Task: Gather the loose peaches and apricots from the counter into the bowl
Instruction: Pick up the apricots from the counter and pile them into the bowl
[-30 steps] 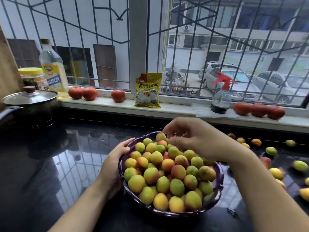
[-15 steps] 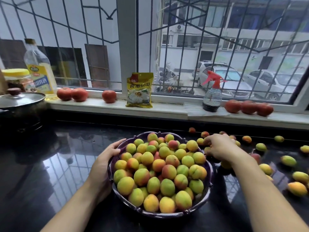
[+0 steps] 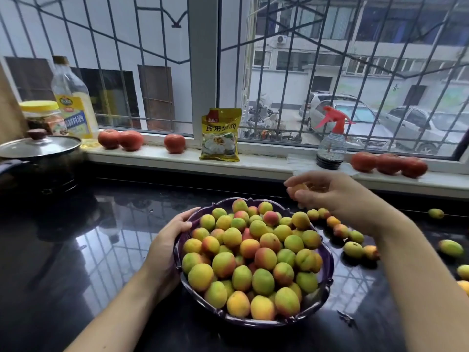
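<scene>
A dark purple bowl [image 3: 327, 260] heaped with yellow, green and red peaches and apricots [image 3: 253, 257] stands on the black counter. My left hand [image 3: 167, 240] holds the bowl's left rim, thumb over the edge. My right hand [image 3: 327, 194] hovers above the bowl's far right rim with its fingers curled round an orange apricot [image 3: 297, 189]. Several loose fruits [image 3: 352, 248] lie on the counter to the right of the bowl, partly hidden by my right forearm.
A lidded black pot [image 3: 40, 156] sits at the far left. On the sill stand an oil bottle [image 3: 73, 102], a jar [image 3: 43, 118], tomatoes [image 3: 130, 140], a yellow packet [image 3: 220, 134] and a spray bottle [image 3: 331, 146]. Glossy black counter [image 3: 88, 250] stretches left of the bowl.
My right hand dropped to the loose fruit right of the bowl, took an apricot and rose with it toward the bowl's far rim. My left hand stayed on the rim.
</scene>
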{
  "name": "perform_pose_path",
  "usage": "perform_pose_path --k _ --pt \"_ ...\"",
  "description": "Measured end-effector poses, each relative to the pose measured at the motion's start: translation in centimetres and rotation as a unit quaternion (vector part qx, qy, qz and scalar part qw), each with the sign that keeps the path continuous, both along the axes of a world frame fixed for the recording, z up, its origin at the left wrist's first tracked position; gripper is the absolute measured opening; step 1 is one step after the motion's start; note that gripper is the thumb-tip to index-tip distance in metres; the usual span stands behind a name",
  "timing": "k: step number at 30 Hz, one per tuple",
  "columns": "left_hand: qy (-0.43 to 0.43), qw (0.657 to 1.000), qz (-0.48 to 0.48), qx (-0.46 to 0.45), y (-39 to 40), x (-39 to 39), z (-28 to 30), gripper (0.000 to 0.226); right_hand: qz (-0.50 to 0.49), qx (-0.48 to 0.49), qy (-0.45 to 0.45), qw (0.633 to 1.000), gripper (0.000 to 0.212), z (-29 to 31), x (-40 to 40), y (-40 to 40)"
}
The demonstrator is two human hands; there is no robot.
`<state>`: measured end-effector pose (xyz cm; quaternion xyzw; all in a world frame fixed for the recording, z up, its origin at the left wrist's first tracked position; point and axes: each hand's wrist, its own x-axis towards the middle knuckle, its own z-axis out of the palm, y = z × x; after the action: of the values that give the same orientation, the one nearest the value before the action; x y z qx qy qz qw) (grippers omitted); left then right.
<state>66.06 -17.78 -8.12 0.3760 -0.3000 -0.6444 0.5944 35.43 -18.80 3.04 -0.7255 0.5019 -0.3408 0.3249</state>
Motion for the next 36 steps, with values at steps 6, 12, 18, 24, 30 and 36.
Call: perform_pose_path --k 6,12,18,24,30,36 --pt "0.004 1.000 0.004 0.008 -0.1 0.1 0.0 0.042 0.230 0.048 0.167 0.958 0.031 2.8 6.0 4.4" --pt "0.002 1.000 0.009 0.009 0.0 0.0 0.1 0.041 0.255 -0.016 0.381 0.888 0.030 1.8 10.0 6.7" --pt "-0.003 1.000 0.009 0.013 0.1 -0.1 0.3 0.040 0.236 -0.022 0.420 0.876 0.031 0.8 12.0 7.5" --pt "-0.012 1.000 0.007 0.012 0.1 -0.1 0.3 0.039 0.244 -0.016 0.427 0.871 0.027 1.1 11.4 7.8" --pt "-0.008 1.000 0.008 0.010 0.2 -0.1 0.3 0.040 0.220 -0.046 0.423 0.878 0.028 0.5 11.3 7.0" --pt "-0.012 1.000 0.005 0.008 0.3 0.0 0.5 0.040 0.200 -0.057 0.414 0.886 0.034 -0.2 11.4 6.5"
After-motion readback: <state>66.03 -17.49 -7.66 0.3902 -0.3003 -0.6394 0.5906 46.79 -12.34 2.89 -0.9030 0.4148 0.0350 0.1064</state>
